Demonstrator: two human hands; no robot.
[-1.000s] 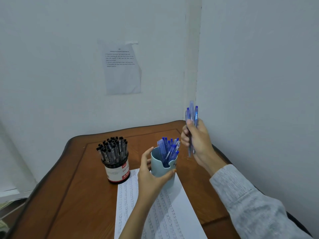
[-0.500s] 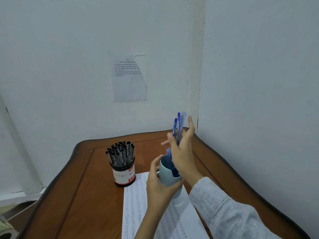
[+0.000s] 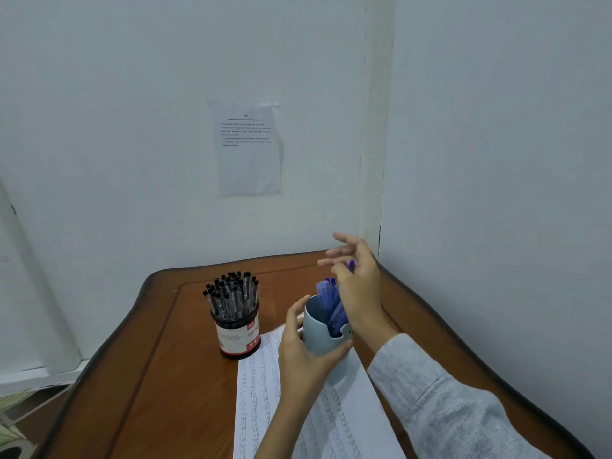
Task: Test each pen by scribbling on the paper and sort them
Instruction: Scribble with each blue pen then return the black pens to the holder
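The paper (image 3: 261,399) on the table (image 3: 149,376) was covered in rows of scribbles. The black pens (image 3: 231,293) stood in a round tub (image 3: 236,339), and the blue pens (image 3: 329,299) stood in a light blue cup (image 3: 316,336) on the paper. The left hand (image 3: 304,356) held the cup by its side. The right hand (image 3: 359,286) was over the cup with fingers spread wide. One blue pen top peeked out by them, but whether the hand held it could not be told. No pens lay loose, so the sorting looked almost done.

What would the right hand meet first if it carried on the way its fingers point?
Probably the back wall: the right hand points up and left, on a line above the black pens, though depth is unclear.
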